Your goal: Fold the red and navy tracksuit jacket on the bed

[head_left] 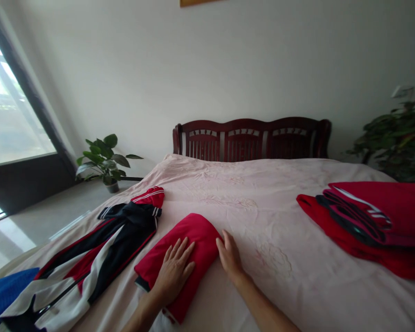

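A folded red garment (193, 235) lies on the pink bedspread (263, 212) in front of me. My left hand (174, 269) rests flat on top of it, fingers stretched out and slightly apart. My right hand (230, 257) lies open against the garment's right edge, palm side toward the cloth, fingers together and extended. Neither hand grips anything.
A navy, red and white jacket (100, 249) is spread out at the left, with a blue cloth (5, 288) at the bed's corner. A stack of folded red clothes (370, 221) sits at the right. Dark wooden headboard (251, 138), potted plants (105, 161) left and right, window at left.
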